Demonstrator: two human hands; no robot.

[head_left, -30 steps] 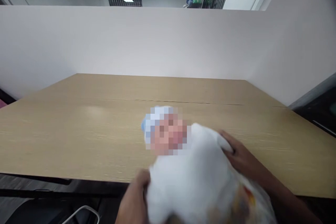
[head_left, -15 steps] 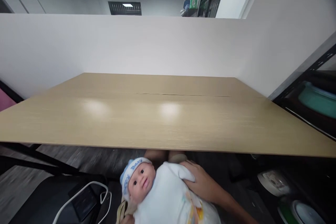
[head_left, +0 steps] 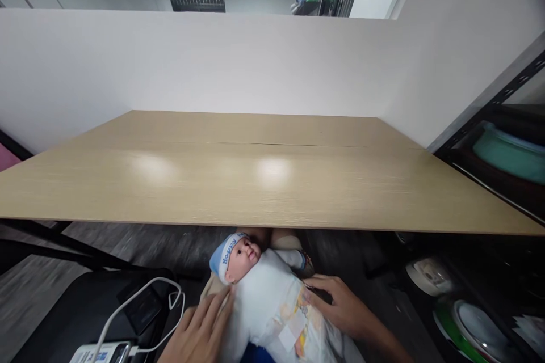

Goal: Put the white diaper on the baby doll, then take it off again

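Lowered the doll (head_left: pixel 261 286) from over the table (head_left: pixel 272 193) onto the lap (head_left: pixel 284 239), below the table's near edge, seemingly to lie supported. Rested left hand (head_left: pixel 200 323) open-gripped at its shoulder, curled right hand (head_left: pixel 340 303) partway beside its waist; pinching impossible to tell.

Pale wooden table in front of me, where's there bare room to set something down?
The pale wooden tabletop is bare from the white wall to its near edge. Below that edge it's crowded: left hand and right hand on the white-clothed baby doll, white cable and dark flat device over the black chair seat.
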